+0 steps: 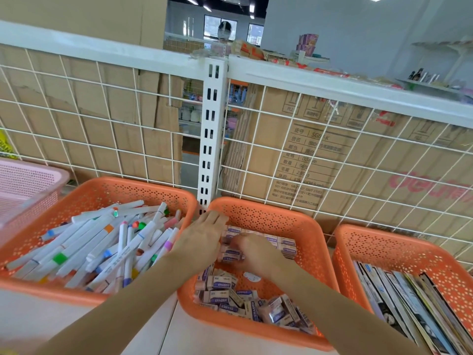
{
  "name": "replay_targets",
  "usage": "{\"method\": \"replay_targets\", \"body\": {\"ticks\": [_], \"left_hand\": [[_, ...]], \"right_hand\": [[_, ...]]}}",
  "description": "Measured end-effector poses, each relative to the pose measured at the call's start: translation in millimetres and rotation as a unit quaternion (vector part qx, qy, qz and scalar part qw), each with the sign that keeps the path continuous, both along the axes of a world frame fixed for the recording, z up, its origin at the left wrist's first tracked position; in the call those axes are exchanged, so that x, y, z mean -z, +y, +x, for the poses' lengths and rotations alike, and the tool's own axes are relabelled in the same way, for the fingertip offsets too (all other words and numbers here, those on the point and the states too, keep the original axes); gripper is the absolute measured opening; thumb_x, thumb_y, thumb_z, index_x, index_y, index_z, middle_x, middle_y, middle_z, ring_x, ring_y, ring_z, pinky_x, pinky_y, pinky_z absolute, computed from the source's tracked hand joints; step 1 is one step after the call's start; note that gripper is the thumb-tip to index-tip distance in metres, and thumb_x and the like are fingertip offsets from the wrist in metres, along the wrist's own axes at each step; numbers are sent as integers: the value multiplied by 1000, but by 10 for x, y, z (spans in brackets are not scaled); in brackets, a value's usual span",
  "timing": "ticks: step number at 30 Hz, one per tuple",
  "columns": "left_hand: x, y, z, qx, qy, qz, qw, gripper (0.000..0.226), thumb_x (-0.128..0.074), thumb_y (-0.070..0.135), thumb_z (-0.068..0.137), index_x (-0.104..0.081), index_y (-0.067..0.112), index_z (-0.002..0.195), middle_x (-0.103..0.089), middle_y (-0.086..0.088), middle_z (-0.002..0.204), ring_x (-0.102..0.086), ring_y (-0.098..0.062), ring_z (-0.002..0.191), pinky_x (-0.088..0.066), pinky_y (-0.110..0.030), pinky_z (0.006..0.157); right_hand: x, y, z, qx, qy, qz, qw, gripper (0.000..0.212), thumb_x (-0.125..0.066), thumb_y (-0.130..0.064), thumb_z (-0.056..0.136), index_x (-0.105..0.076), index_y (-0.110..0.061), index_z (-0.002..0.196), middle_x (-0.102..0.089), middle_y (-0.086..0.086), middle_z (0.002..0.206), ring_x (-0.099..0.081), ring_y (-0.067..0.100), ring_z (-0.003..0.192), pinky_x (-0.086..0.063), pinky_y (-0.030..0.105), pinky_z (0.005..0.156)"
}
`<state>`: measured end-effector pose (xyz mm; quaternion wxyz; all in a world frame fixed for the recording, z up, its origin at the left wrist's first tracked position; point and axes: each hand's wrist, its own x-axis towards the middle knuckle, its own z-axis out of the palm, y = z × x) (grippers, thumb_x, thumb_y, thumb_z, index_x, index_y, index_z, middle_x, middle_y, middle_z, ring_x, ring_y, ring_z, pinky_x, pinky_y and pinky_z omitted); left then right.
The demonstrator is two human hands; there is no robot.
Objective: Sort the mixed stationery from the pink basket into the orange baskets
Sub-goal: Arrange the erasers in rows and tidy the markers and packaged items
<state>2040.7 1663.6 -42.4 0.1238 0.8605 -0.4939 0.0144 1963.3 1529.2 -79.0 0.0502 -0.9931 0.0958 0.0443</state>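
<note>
Three orange baskets sit in a row on the white shelf against its wire grid back (332, 139), with cardboard boxes (320, 160) stacked behind the grid. The pink basket (28, 180) stands at the shelf's left end, cut off by the frame edge. The left basket (133, 190) is heaped with markers (102, 242); the right basket (399, 247) holds booklets (399, 298) standing on edge. Both hands reach into the middle basket (302, 226) over the erasers (230, 301). The left hand (202, 239) lies flat, fingers together, against a stacked row at the far side. The right hand (252, 254) is blurred; its fingers curl on that row, grasp unclear.

Looked like a stationery shop's stockroom to me: white wire-grid shelving (102, 119), stacked cardboard cartons (320, 160) behind, orange baskets (268, 211) of erasers (222, 299).
</note>
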Motion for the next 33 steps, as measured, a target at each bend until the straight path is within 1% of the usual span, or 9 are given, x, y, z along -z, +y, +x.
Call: {"method": "replay_targets", "body": {"ticks": [6, 11, 18, 21, 23, 24, 26, 30, 33], "left_hand": [[-15, 15, -8, 6, 2, -8, 1000, 44, -39, 11, 93, -36, 23, 136, -32, 7, 142, -27, -8, 134, -21, -33, 109], [-17, 31, 2, 11, 18, -24, 999, 45, -41, 9, 92, -38, 23, 135, -33, 8, 142, -28, -7, 133, -19, -31, 109], [6, 41, 15, 16, 28, -37, 999, 45, -42, 9, 91, -41, 22, 133, -35, 8, 139, -29, -6, 132, -20, -30, 107], [17, 36, 28, 19, 33, -43, 998, 42, -42, 10, 92, -43, 22, 131, -37, 8, 138, -30, -6, 131, -20, -30, 107], [20, 36, 32, 23, 32, -45, 998, 40, -41, 11, 92, -44, 22, 131, -37, 8, 137, -31, -6, 131, -19, -30, 107], [23, 35, 36, 25, 29, -45, 998, 40, -41, 11, 93, -44, 22, 131, -37, 9, 137, -31, -6, 131, -19, -30, 107], [34, 39, 40, 26, 30, -48, 998, 40, -41, 10, 93, -44, 22, 131, -37, 8, 137, -30, -6, 131, -19, -31, 107], [52, 39, 46, 29, 31, -54, 998, 39, -40, 11, 93, -46, 23, 129, -38, 9, 136, -31, -5, 131, -19, -30, 107], [54, 40, 50, 37, 33, -77, 996, 38, -42, 7, 91, -53, 20, 125, -47, 8, 132, -43, -9, 124, -29, -31, 103]], "right_hand": [[33, 15, 6, -20, -23, -47, 998, 32, -55, -13, 87, -58, -5, 118, -52, 13, 117, -54, 31, 106, -44, 39, 82], [45, 39, 37, -9, -51, -21, 998, 33, -57, -27, 89, -58, -7, 116, -55, 12, 113, -57, 31, 102, -46, 39, 83], [36, 74, 49, 0, -80, 11, 997, 32, -58, -23, 86, -55, -7, 113, -55, 9, 113, -55, 28, 103, -45, 39, 79], [-28, 109, 10, -17, -66, 133, 989, 22, -61, -28, 86, -66, -8, 96, -66, 7, 96, -61, 22, 84, -46, 32, 70], [-70, 146, -52, -34, -17, 203, 979, 24, -67, -35, 83, -72, -13, 93, -69, -1, 87, -57, 6, 70, -44, 22, 65], [-79, 166, -86, -45, 4, 206, 978, 27, -69, -39, 80, -72, -16, 95, -68, -4, 87, -53, 0, 66, -41, 16, 61], [-64, 185, -121, -61, 15, 180, 982, 32, -72, -41, 77, -71, -19, 100, -66, -2, 92, -49, 3, 66, -40, 20, 61], [-93, 203, -133, -53, 11, 176, 983, 29, -70, -28, 80, -70, -15, 105, -67, 1, 99, -50, 8, 75, -37, 23, 61], [-121, 187, -159, -20, 2, 199, 980, 25, -70, -19, 79, -69, -12, 103, -66, -4, 86, -49, 6, 67, -35, 13, 56]]}}
